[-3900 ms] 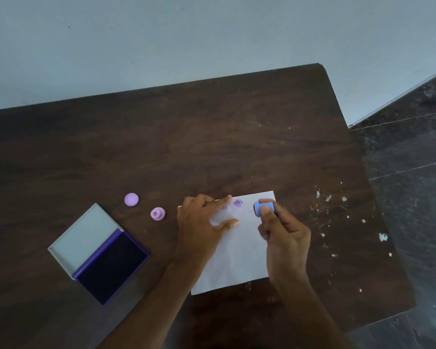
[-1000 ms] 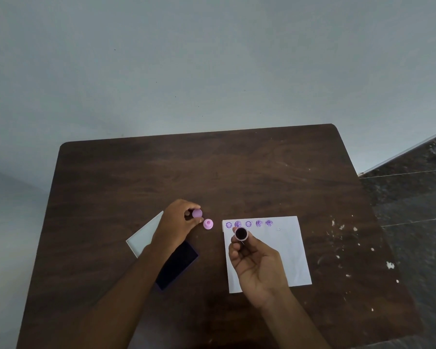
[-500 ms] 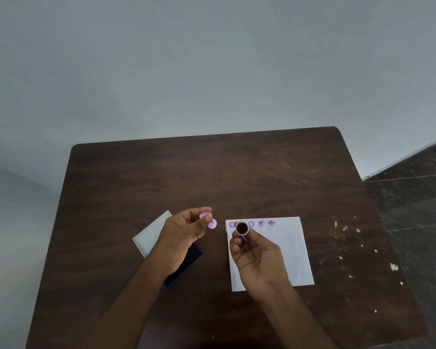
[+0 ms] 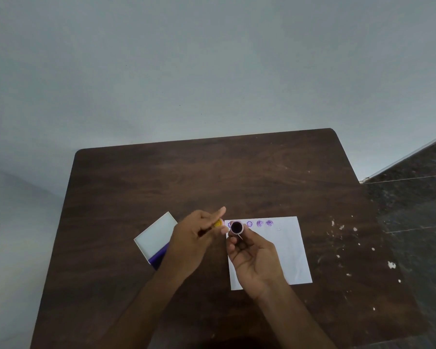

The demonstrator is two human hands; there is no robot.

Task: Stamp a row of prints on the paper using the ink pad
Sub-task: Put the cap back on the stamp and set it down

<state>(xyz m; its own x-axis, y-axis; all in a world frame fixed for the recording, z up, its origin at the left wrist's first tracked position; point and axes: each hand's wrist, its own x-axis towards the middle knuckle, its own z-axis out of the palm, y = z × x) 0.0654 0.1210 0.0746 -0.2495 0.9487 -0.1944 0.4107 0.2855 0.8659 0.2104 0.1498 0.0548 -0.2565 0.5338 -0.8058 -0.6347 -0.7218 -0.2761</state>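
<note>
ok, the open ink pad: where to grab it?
Pinch the ink pad across its blue base, coming from the table's left edge: the left hand covers its right side, and the raised white lid blocks the far side.

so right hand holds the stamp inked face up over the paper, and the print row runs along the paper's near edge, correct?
Not quite. The right hand does hold the stamp face up over the paper, but the head view shows the print row along its far edge.

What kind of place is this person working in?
Probably a plain room at home, used as a makeshift craft spot. A worn dark wooden table flecked with white specks stands against a bare pale wall, with dark tiled floor at the right.
</note>
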